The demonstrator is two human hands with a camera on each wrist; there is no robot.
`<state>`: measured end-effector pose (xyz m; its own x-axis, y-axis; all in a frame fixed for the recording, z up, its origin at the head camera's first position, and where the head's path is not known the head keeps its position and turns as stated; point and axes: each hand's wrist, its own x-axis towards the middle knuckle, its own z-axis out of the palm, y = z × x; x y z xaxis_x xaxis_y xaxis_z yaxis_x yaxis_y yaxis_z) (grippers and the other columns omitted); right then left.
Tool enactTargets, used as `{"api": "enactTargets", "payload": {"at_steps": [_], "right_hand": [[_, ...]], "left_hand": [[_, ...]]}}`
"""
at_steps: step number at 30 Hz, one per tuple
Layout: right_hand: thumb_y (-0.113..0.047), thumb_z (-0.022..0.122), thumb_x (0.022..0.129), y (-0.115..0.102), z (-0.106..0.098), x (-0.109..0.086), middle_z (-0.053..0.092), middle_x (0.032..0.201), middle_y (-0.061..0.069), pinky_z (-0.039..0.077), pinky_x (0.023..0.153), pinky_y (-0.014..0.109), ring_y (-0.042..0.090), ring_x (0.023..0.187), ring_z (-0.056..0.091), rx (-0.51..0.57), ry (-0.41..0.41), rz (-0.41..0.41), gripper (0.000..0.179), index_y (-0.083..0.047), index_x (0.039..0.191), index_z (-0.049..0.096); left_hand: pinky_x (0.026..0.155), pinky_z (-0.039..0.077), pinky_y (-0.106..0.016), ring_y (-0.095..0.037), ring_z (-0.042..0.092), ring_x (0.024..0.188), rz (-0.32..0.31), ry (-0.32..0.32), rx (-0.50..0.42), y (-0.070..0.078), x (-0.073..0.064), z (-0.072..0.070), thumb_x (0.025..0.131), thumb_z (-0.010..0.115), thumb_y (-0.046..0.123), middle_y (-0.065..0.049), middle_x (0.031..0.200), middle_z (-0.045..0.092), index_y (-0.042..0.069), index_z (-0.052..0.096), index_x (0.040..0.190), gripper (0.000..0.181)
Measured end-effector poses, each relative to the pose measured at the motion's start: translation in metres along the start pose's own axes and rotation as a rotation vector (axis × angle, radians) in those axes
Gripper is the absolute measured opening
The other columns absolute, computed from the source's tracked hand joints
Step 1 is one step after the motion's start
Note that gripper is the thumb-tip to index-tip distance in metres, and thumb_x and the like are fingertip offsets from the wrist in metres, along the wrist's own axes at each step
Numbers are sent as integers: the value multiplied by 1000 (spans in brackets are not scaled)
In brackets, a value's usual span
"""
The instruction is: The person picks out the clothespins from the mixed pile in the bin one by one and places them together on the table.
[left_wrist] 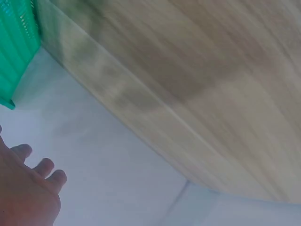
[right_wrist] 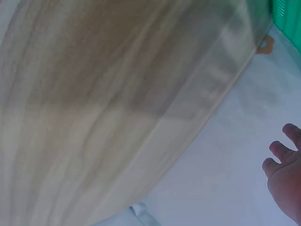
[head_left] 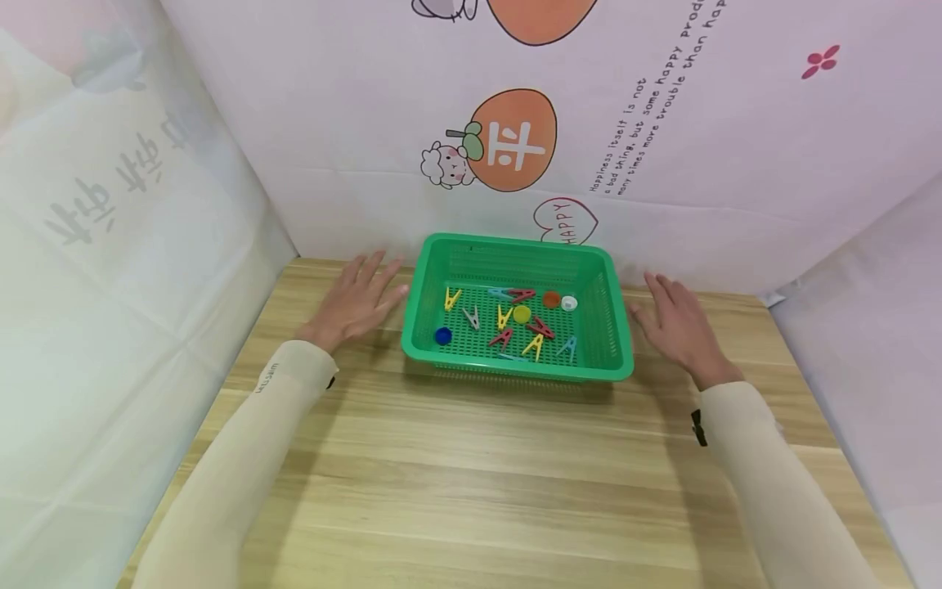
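Observation:
A green plastic basket [head_left: 515, 372] stands at the back of the table, against the wall. Inside lie several small clothespins in yellow, red, blue and grey, among them a yellow clothespin [head_left: 504, 317] and a red clothespin [head_left: 541, 328]. Round caps lie there too: a blue cap [head_left: 443, 336], a yellow cap [head_left: 522, 314], an orange cap [head_left: 552, 299] and a white cap [head_left: 569, 303]. To the left of the basket, my left hand [head_left: 356, 301] has its fingers spread, holding nothing. My right hand [head_left: 680, 327] is right of the basket, fingers extended, also holding nothing.
The wood-grain table [head_left: 471, 474] extends toward me. A white printed sheet [head_left: 353, 98] covers the back wall just behind the basket. More white sheeting [head_left: 110, 286] hangs along the left side, and a white side panel [head_left: 876, 327] borders the right.

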<state>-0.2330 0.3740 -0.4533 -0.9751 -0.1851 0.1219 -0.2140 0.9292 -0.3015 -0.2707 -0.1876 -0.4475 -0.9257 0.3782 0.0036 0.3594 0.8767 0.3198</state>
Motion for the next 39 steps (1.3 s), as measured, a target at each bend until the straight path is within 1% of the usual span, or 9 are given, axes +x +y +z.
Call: {"api": "enactTargets", "payload": {"at_steps": [5, 10, 12, 19, 23, 27, 30, 33, 39], "right_hand": [[-53, 43, 115, -8, -10, 1, 23, 177, 31, 18, 130, 75, 58, 161, 20, 37, -11, 10, 79, -7, 175, 20], [-52, 45, 115, -18, -16, 4, 22, 178, 28, 19, 130, 75, 55, 163, 19, 47, -15, -5, 79, -10, 176, 19], [-52, 45, 115, -22, -17, 5, 22, 179, 27, 20, 129, 75, 55, 164, 20, 46, -13, -15, 78, -11, 176, 18], [-53, 44, 115, -36, -22, 11, 25, 178, 25, 23, 128, 76, 52, 164, 23, 59, -19, -54, 78, -11, 176, 20], [-55, 44, 114, -45, -25, 13, 26, 179, 24, 25, 126, 78, 51, 164, 24, 69, -41, -69, 77, -16, 176, 19], [-55, 46, 114, -55, -29, 16, 28, 178, 22, 26, 125, 79, 50, 163, 26, 73, -77, -78, 77, -21, 177, 18], [-52, 51, 114, -64, -32, 19, 30, 177, 23, 28, 126, 76, 50, 163, 28, 57, -111, -99, 77, -21, 177, 19], [-48, 56, 113, -73, -33, 25, 33, 175, 25, 31, 127, 73, 49, 162, 31, 23, -136, -133, 76, -21, 176, 23], [-47, 60, 112, -87, -35, 35, 38, 172, 27, 33, 126, 72, 50, 160, 34, -6, -176, -205, 74, -17, 173, 32]], "left_hand": [[138, 4, -62, -44, 3, 171, 51, -11, 18, 11, 0, -3, 114, 25, 65, -13, 185, 4, 28, 9, 178, 75], [138, 6, -61, -40, 3, 172, 86, -28, 45, 19, 0, -4, 114, 26, 66, -9, 186, 0, 24, 8, 178, 78], [138, 7, -61, -39, 3, 172, 102, -32, 54, 20, 1, -4, 114, 26, 66, -10, 186, 1, 23, 8, 178, 79], [139, 5, -57, -36, 0, 172, 166, -51, 73, 27, 4, -3, 113, 26, 69, -11, 186, 3, 30, 5, 177, 79], [140, 6, -56, -34, -2, 173, 215, -73, 86, 29, 6, -3, 113, 28, 69, -11, 186, 0, 28, 7, 177, 79], [139, 9, -56, -36, 2, 172, 263, -104, 68, 30, 7, -1, 113, 33, 66, -13, 185, 1, 24, 9, 177, 80], [139, 12, -57, -37, 5, 172, 281, -126, 46, 31, 7, 1, 114, 35, 63, -13, 185, 2, 22, 11, 177, 79], [139, 12, -56, -35, 4, 172, 288, -137, 42, 30, 6, 3, 114, 35, 64, -11, 186, 0, 22, 11, 177, 80], [139, 10, -56, -33, 3, 172, 289, -138, 31, 28, 4, 6, 113, 35, 66, -11, 186, -1, 23, 10, 177, 82]]}}
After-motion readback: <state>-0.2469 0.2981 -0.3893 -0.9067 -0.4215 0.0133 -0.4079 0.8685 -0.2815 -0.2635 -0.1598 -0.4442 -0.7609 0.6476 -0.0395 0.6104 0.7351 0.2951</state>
